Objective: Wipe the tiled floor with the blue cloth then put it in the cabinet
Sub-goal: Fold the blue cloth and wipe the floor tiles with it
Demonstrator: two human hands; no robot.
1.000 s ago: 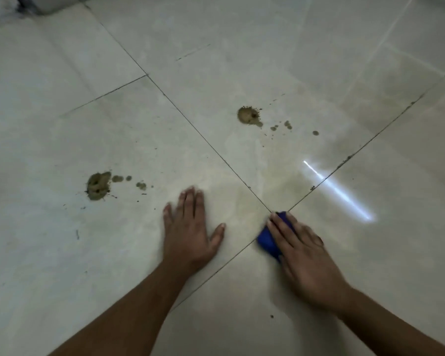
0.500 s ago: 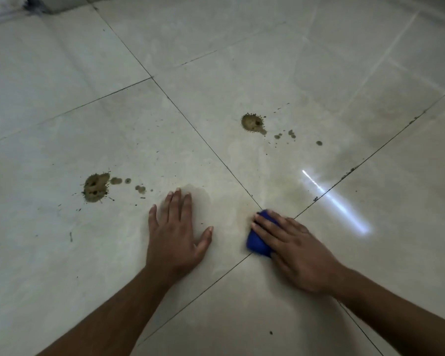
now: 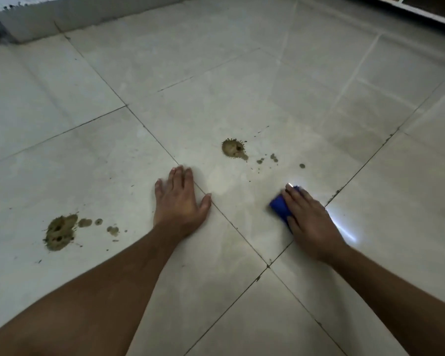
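Under the right hand (image 3: 310,223), fingers together and pressed flat, lies the blue cloth (image 3: 280,208), bunched against the floor (image 3: 242,80) with only its left part showing past the fingers. The left hand (image 3: 180,201) rests palm down just left of it across a grout line, fingers close together, thumb out, holding nothing; it seems to brace the body.

Wiping looks barely begun. One brown splat (image 3: 233,148) sits ahead of the cloth, between the two hands and farther out, with a trail of small drops (image 3: 272,158) to its right. A second, larger splat (image 3: 59,232) lies well off to the left of the left hand, also with a few drops beside it. Both look untouched, so by my judgement both are left to wipe, and stowing the cloth comes after.

Count: two hands, one cloth, two main splats. No cabinet can be made out for certain.
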